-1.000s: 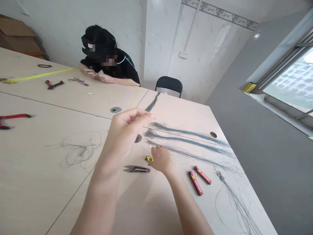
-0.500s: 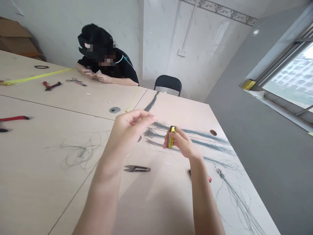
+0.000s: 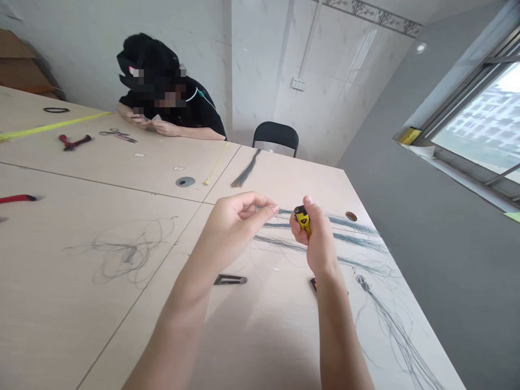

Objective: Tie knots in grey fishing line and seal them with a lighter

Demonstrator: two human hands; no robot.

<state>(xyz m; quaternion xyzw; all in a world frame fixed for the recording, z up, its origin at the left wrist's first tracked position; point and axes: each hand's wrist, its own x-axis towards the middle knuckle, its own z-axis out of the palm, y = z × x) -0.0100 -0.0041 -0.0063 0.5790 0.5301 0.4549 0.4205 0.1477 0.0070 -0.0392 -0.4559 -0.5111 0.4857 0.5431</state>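
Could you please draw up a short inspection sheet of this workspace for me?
Surface: pale wood-grain laminate tables joined edge to edge.
Job's things: long grey-green fibre strands lie in parallel bunches.
Clutter: black metal thread snips; loose tangled grey strands; red-handled pliers on the far table.
Hands: right hand grips a small yellow-and-black object; left hand is raised, fingers pinched, any held strand too fine to tell.
Cables: nothing seen.
Surroundings: a seated co-worker in black at the far table; black chair; window at right.
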